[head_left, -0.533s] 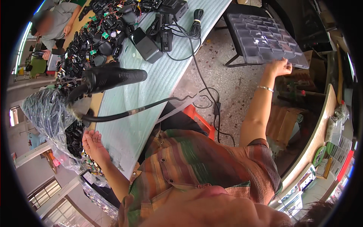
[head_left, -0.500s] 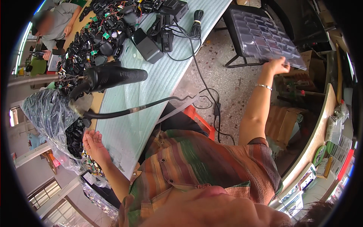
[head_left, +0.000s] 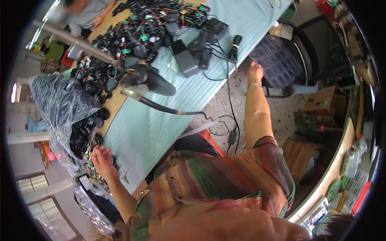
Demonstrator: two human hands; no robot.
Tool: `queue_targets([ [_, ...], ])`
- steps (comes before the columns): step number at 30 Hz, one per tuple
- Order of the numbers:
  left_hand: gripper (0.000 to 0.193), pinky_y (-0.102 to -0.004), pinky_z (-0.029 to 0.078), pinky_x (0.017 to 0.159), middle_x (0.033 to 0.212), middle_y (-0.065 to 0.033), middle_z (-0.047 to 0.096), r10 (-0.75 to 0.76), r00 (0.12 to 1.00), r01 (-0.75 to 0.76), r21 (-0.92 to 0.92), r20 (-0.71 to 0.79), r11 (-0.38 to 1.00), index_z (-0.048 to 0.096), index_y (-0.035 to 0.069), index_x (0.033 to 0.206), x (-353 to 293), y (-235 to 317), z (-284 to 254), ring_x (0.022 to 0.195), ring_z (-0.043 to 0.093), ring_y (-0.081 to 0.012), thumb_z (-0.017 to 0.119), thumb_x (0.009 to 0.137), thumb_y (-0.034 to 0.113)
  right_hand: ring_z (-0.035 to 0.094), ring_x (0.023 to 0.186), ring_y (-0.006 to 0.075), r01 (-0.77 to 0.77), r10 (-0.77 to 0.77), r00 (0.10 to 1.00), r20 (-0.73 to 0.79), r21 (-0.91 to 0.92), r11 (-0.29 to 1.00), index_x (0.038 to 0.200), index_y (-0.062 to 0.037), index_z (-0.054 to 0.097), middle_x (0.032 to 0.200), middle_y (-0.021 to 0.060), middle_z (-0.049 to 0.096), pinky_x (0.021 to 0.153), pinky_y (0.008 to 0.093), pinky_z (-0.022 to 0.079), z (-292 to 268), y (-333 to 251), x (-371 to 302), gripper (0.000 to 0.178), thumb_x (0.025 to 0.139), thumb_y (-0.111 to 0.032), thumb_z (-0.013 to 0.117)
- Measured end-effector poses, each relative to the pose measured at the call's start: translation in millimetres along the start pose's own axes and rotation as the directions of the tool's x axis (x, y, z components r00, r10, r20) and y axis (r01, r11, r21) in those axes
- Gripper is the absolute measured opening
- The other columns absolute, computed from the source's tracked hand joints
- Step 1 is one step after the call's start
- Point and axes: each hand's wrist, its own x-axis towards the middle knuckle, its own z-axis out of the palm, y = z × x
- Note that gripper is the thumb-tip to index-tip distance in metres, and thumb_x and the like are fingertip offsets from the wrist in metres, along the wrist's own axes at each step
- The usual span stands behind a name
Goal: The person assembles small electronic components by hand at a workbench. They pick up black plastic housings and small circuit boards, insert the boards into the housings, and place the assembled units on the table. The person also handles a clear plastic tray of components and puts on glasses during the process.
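Note:
My right arm reaches out over the floor to a clear plastic compartment tray that lies on the seat of a black chair. At the tray's near left edge, my right hand has loosely bent fingers and seems to hold nothing; contact with the edge is unclear. My left hand rests palm up at the left end of the table, fingers loosely curled and apart, with nothing in them. Close to it lie black parts spilling from a large clear plastic bag.
A heap of black parts with green circuit boards covers the far table. Black adapter boxes and cables lie right of it. A black cylindrical device hangs over the table. Cardboard boxes stand right. Another person sits opposite.
The tray has gone from tilted at the chair to lying on its seat. My right hand has shifted left along its edge and its grip has loosened. The view has turned slightly.

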Motion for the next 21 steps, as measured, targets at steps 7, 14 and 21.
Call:
queue_targets([
  [7, 0.031, -0.026, 0.052, 0.077, 0.103, -0.0091, 0.066, 0.049, 0.997, -0.041, 0.109, -0.065, 0.993, 0.055, 0.001, 0.125, -14, -26, -17, 0.084, 0.063, -0.0129, 0.054, 0.101, 0.021, 0.066, 0.09, 0.0325, -0.386, 0.446, 0.892, -0.068, -0.628, 0.675, 0.111, 0.0011, 0.061, 0.1, 0.0184, 0.066, 0.08, 0.0416, 0.059, 8, -41, 11, 0.021, 0.096, -0.013, 0.057],
  [14, 0.027, -0.0278, 0.051, 0.082, 0.108, -0.0119, 0.066, 0.184, 0.982, -0.179, 0.116, -0.033, 0.977, 0.054, 0.001, 0.124, -25, -16, -39, 0.093, 0.064, -0.0156, 0.055, 0.1, 0.012, 0.047, 0.057, 0.0095, 0.666, -0.244, 0.714, 0.656, -0.53, 0.525, 0.114, -0.0021, 0.06, 0.085, 0.0079, 0.064, 0.048, 0.0209, 0.037, 111, -129, -301, 0.024, 0.091, -0.002, 0.057],
  [21, 0.026, -0.0288, 0.048, 0.087, 0.107, -0.0101, 0.066, 0.335, 0.932, -0.308, 0.18, -0.142, 0.934, 0.055, 0.0, 0.121, -39, -31, -77, 0.097, 0.062, -0.0167, 0.06, 0.095, 0.006, 0.052, 0.06, 0.0172, 0.747, -0.103, -0.226, 0.969, 0.24, 0.62, 0.091, 0.0017, 0.057, 0.078, 0.0097, 0.061, 0.053, 0.0283, 0.043, 80, -140, -479, 0.003, 0.09, -0.001, 0.059],
])
